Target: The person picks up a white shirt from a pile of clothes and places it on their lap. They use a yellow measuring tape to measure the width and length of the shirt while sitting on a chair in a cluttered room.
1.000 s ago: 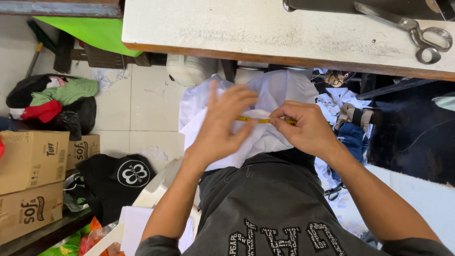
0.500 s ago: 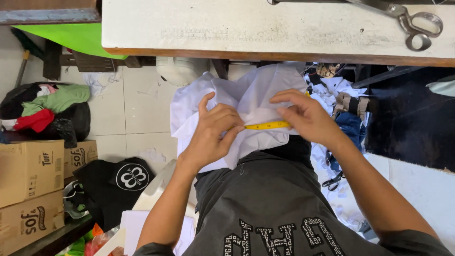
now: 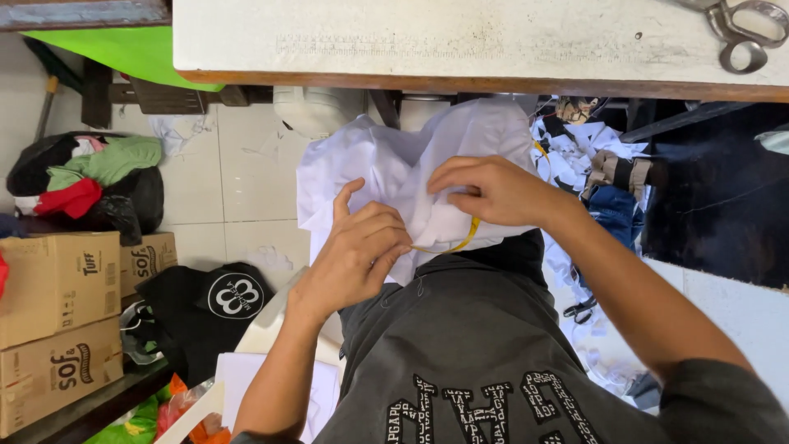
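Head view: the person sits at a pale, worn wooden-edged table (image 3: 460,41) and works in their lap on a crumpled white cloth garment (image 3: 386,177). The left hand (image 3: 357,255) is closed, its fingertips pinching the near end of a thin yellow measuring tape (image 3: 460,242) against the cloth. The right hand (image 3: 489,191) lies curled over the fabric, fingers bent and pressing down, with the tape running under it and reappearing as a yellow sliver at the far edge of the cloth.

Compared with half a second ago, the tape no longer lies flat and straight between the two hands; it now sags in a loose curve below the right hand. The left hand has drawn in from a flatter spread to a tight pinch, and the cloth has bunched up higher toward the table edge. To my eye the measured stretch has been let go and the hands are regrouping on the fabric.

The garment sits on the lap, over a dark grey lettered sweatshirt (image 3: 460,362), well below the tabletop. A pair of metal scissors (image 3: 744,33) lies on the table's far right, untouched. Brown cardboard boxes (image 3: 57,312) stand on the left, beside a black bag with a round white emblem (image 3: 205,312).
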